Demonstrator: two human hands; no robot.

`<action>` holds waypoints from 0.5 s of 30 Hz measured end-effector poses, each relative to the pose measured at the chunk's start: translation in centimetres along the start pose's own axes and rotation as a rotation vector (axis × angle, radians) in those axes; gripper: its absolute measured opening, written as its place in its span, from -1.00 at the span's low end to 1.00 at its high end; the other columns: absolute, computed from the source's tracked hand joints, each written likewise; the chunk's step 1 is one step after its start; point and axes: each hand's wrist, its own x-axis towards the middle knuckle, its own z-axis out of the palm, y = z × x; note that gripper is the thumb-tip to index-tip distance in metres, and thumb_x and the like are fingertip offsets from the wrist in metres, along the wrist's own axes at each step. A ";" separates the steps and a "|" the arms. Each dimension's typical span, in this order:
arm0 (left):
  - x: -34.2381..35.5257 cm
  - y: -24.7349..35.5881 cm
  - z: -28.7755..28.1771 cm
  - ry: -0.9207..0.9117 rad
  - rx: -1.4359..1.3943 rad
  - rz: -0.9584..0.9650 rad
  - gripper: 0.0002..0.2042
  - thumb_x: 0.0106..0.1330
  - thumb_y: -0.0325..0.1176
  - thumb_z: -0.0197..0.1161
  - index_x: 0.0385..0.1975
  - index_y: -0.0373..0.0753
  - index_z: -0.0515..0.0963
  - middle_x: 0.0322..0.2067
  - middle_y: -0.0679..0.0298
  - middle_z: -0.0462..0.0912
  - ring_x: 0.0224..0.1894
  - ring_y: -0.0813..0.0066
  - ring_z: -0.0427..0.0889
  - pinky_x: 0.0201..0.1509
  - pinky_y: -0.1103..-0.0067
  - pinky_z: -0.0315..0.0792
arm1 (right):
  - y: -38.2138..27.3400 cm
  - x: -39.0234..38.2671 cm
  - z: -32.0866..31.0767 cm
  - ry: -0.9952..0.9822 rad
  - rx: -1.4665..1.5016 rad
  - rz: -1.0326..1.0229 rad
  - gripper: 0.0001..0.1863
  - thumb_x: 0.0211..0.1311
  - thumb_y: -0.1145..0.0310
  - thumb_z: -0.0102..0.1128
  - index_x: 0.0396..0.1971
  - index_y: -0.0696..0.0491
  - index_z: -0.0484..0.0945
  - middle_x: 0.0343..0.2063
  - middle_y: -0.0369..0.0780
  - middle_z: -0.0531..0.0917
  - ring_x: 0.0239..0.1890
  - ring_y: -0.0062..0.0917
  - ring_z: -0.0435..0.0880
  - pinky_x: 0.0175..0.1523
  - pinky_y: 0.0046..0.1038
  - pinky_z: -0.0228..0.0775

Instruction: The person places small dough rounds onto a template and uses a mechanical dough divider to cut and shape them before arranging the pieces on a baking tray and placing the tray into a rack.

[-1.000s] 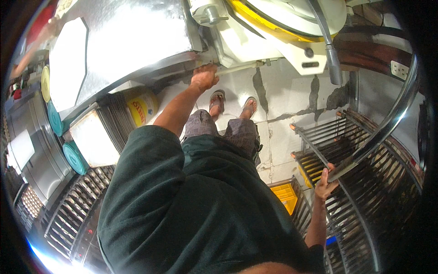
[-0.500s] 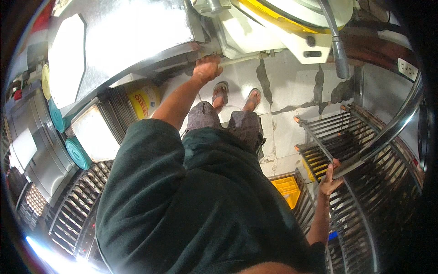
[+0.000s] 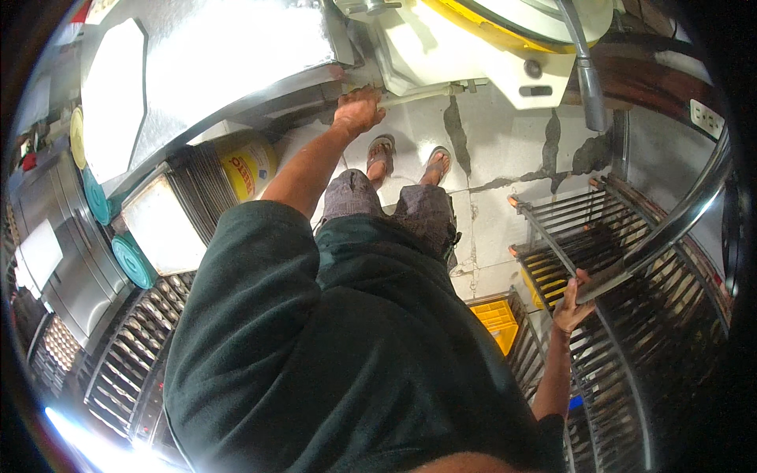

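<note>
Beside the front edge of the metal worktable [image 3: 236, 118], my left hand [image 3: 359, 110] is stretched forward with its back up. Its fingers bend down and away, and whatever they close on is hidden. A pale horizontal bar [image 3: 422, 96] at the foot of the cream-coloured machine [image 3: 441, 59] runs just right of that hand. Out to the right, my right hand [image 3: 571, 306] is closed at the side rail of a dark metal tray rack [image 3: 623, 363]. Thumb and fingertips show at the rail, while the other fingers are partly covered.
A grey-gripped lever [image 3: 590, 94] hangs from the machine. To the left stand stacked trays [image 3: 185, 189], a yellow bucket [image 3: 246, 169] and teal lids [image 3: 134, 260]. A yellow crate [image 3: 495, 325] sits low beside the rack. The pale tiled floor [image 3: 505, 142] has dark cracks.
</note>
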 end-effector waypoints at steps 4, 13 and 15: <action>0.7 -1.4 2.9 0.260 -0.004 0.082 -0.60 0.33 -0.02 0.28 0.03 -0.15 0.56 0.10 0.08 0.59 0.19 0.03 0.56 0.26 0.09 0.40 | 0.7 0.1 -0.1 -0.002 0.002 -0.019 -0.55 0.41 0.09 0.24 -0.12 0.26 0.58 -0.57 -0.36 0.35 -0.49 -0.63 0.26 -0.39 -0.48 0.05; 0.3 -0.9 2.8 0.306 0.035 0.092 -0.57 0.34 -0.01 0.26 0.09 -0.12 0.56 0.13 0.11 0.56 0.22 0.06 0.54 0.29 0.12 0.39 | 1.1 0.0 -0.1 0.011 -0.018 -0.020 -0.54 0.43 0.07 0.22 -0.10 0.25 0.59 -0.58 -0.34 0.44 -0.52 -0.64 0.32 -0.39 -0.48 0.11; 0.5 -0.6 1.8 0.210 -0.009 0.055 -0.56 0.35 0.01 0.25 0.11 -0.11 0.56 0.13 0.13 0.56 0.23 0.05 0.53 0.30 0.12 0.38 | 1.3 0.0 0.0 0.014 -0.010 -0.018 -0.55 0.43 0.08 0.23 -0.09 0.24 0.59 -0.59 -0.35 0.44 -0.53 -0.65 0.33 -0.40 -0.48 0.12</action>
